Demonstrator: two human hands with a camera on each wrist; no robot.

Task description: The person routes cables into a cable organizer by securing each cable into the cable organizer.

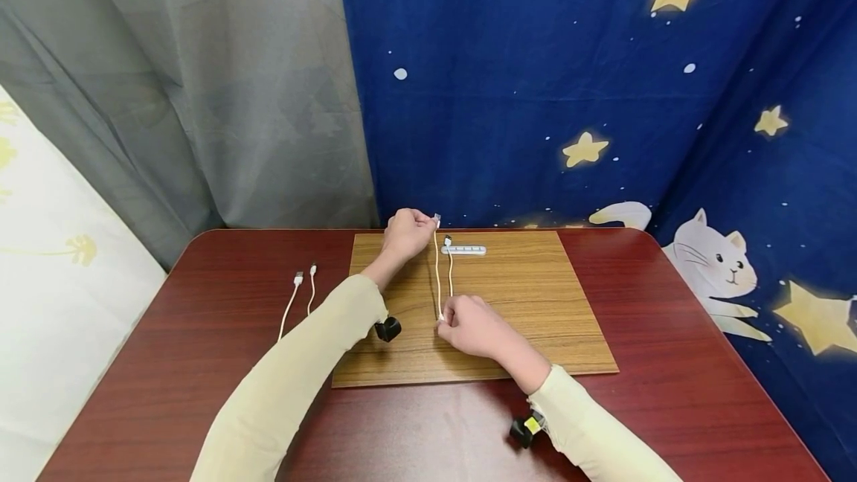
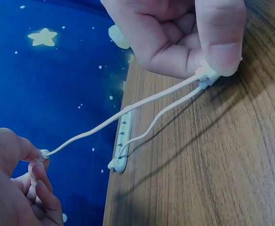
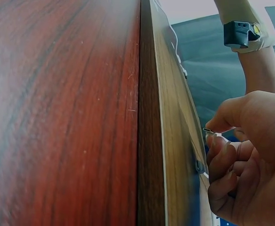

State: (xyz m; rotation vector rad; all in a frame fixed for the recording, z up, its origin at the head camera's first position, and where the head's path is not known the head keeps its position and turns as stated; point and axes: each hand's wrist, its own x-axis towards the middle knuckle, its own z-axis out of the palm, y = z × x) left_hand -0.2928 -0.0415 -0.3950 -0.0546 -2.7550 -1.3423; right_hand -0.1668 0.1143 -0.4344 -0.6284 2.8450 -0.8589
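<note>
Near the back edge of the wooden board, my left hand [image 1: 408, 234] pinches one end of a white USB cable [image 1: 437, 266] just below its plug. Toward the front, my right hand [image 1: 477, 326] pinches the cable's other end, and the cord runs nearly straight between both hands. A second white cable [image 1: 451, 268] passes over a white slotted cable holder [image 1: 471, 250] with its plug at the back. Its near end also meets the right fingers in the left wrist view. In the right wrist view, a small metal plug [image 3: 207, 130] pokes out between thumb and forefinger.
Two more white cables [image 1: 287, 311] lie on the red-brown table [image 1: 221, 363] left of the wood-grain board [image 1: 535, 318], partly behind the left sleeve. Grey and blue star-patterned curtains [image 1: 502, 95] hang right behind the table's back edge.
</note>
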